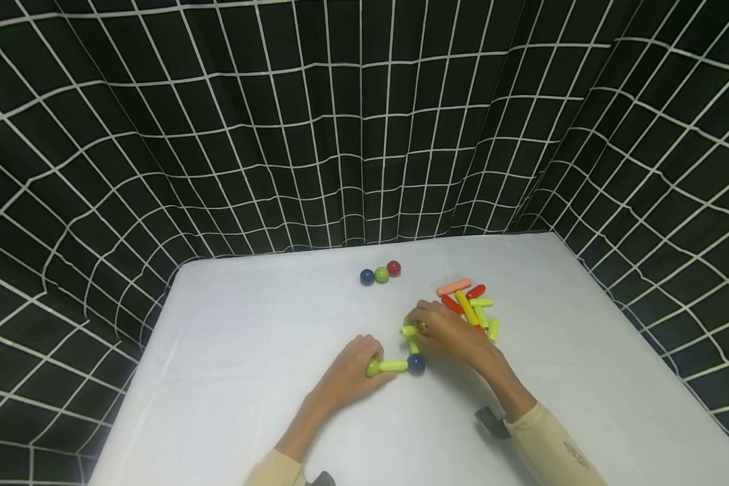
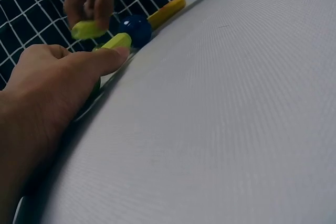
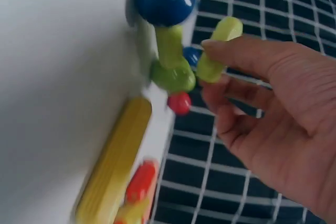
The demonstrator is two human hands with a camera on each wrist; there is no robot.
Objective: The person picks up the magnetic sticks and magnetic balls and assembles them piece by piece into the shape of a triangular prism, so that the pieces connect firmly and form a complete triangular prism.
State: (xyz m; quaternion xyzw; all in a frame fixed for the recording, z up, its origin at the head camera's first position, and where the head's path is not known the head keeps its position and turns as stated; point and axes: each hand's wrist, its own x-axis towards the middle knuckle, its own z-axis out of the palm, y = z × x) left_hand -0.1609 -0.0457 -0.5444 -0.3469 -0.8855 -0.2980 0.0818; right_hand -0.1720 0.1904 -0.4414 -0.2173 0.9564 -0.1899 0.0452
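a person's left hand (image 1: 354, 366) is clamped on a lime-green ball (image 1: 372, 368) at one end of a bent assembly at a white-covered table (image 1: 249, 324), the thumb lying along a yellow-green rod (image 1: 393, 366) that joins a navy ball (image 1: 416, 365). from the navy ball, a second yellow-green rod (image 3: 169, 45) leads to another lime-green ball (image 3: 173, 77). near that ball, the right hand (image 1: 443, 329) has thumb and fingers pinched together on a separate yellow-green stick (image 3: 220, 48), held off the tabletop. beyond the hands, a blue ball (image 1: 367, 277), a green ball (image 1: 381, 275) and a red ball (image 1: 393, 268) sit side by side in a row. just past the right hand lies a scatter of pieces: a salmon stick (image 1: 453, 287), a yellow stick (image 1: 466, 307), red sticks (image 1: 476, 291) and short yellow-green pieces (image 1: 493, 329). a black curtain (image 1: 279, 148) with a white grid hangs behind the table.
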